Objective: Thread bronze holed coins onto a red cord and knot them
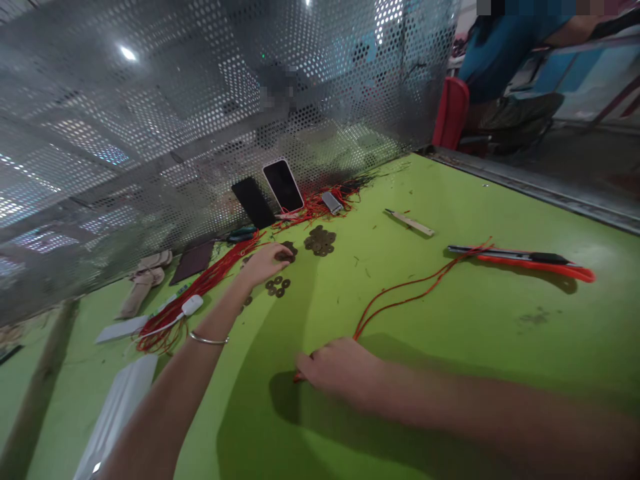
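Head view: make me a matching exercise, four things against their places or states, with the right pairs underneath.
1. left hand
2. right hand
3. utility knife
4. pale-framed phone

A. crossed by the red cord
B. close by the perforated panel
C. at the dark discs
D. closed on the red cord

Pairs: 1-C, 2-D, 3-A, 4-B

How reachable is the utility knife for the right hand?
Probably yes: only tabletop and the red cord lie between the right hand and the utility knife; the hand's grip on the cord may need loosening.
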Motion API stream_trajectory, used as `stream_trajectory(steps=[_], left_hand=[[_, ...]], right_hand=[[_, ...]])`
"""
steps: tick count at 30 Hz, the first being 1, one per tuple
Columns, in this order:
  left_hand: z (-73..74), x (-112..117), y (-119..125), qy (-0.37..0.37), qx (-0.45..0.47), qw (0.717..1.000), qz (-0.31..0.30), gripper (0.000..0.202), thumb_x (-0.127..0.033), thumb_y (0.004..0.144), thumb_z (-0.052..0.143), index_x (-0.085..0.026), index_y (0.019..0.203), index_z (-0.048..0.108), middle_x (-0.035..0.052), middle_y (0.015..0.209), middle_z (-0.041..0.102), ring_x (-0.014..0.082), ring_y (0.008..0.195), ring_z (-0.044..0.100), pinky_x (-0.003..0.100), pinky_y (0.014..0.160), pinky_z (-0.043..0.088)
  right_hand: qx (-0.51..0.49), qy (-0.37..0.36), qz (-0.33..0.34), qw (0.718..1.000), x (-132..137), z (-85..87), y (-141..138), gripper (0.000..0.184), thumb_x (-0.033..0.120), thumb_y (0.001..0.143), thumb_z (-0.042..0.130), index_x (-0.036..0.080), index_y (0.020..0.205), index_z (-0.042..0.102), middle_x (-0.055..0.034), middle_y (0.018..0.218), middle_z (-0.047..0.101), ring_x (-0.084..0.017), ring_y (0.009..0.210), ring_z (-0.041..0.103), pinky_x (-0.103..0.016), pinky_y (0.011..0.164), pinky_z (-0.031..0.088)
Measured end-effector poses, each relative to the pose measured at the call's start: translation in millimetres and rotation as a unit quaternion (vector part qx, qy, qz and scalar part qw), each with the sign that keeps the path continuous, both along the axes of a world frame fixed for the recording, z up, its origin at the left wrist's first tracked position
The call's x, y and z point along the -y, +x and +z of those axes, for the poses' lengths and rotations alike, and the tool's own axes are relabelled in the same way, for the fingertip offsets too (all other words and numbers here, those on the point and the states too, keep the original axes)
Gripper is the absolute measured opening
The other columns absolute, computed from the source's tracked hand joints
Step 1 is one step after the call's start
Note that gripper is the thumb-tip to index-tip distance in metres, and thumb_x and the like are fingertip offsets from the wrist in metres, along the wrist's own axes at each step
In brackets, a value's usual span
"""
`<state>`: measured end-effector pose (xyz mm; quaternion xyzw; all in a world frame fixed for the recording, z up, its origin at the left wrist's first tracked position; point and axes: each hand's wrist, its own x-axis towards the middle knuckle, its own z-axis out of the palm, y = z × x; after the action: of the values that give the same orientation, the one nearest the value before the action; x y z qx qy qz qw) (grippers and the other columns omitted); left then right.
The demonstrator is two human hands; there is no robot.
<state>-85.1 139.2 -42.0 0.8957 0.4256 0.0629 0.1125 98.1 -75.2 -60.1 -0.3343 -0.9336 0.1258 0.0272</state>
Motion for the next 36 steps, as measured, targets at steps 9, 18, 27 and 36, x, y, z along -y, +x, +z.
stream_trajectory(steps=[9,18,27,36], left_hand=[[2.6,-3,6,-0.021,0.002,0.999,0.029,0.021,-0.03,0.073,0.06,-0.018,0.09,0.062,0.0048,0.092,0.064,0.0186,0.082,0.058,0.033,0.077,0.045],[7.0,-1,12,-0.057,0.047,0.996,0.053,0.021,-0.036,0.076,0.059,-0.017,0.086,0.061,0.004,0.081,0.066,0.0154,0.071,0.06,0.03,0.068,0.048],[3.8,-13,70,-0.053,0.015,0.998,0.02,0.029,-0.029,0.072,0.064,-0.019,0.099,0.068,0.003,0.082,0.067,0.0173,0.074,0.06,0.029,0.068,0.045],[-0.1,-14,77,-0.003,-0.022,0.999,0.035,0.024,-0.028,0.074,0.061,-0.021,0.095,0.07,0.0026,0.077,0.066,0.0164,0.069,0.057,0.028,0.063,0.041]], right_hand=[[0.004,-0.007,0.006,1.0,-1,8.7,1,0.032,0.01,0.082,0.055,0.016,0.114,0.056,-0.0061,0.071,0.071,-0.024,0.059,0.068,-0.03,0.04,0.046],[0.017,-0.017,0.017,1.0,0,12.2,2,0.034,0.009,0.082,0.055,0.015,0.115,0.056,-0.0063,0.071,0.07,-0.022,0.06,0.068,-0.028,0.043,0.047],[-0.015,-0.009,0.022,1.0,2,9.0,4,0.027,0.012,0.081,0.055,0.015,0.108,0.055,-0.0059,0.068,0.069,-0.024,0.055,0.066,-0.029,0.04,0.044],[-0.031,0.004,0.034,0.999,6,5.4,1,0.026,0.013,0.078,0.057,0.016,0.104,0.057,-0.0039,0.066,0.068,-0.022,0.051,0.064,-0.03,0.038,0.043]])
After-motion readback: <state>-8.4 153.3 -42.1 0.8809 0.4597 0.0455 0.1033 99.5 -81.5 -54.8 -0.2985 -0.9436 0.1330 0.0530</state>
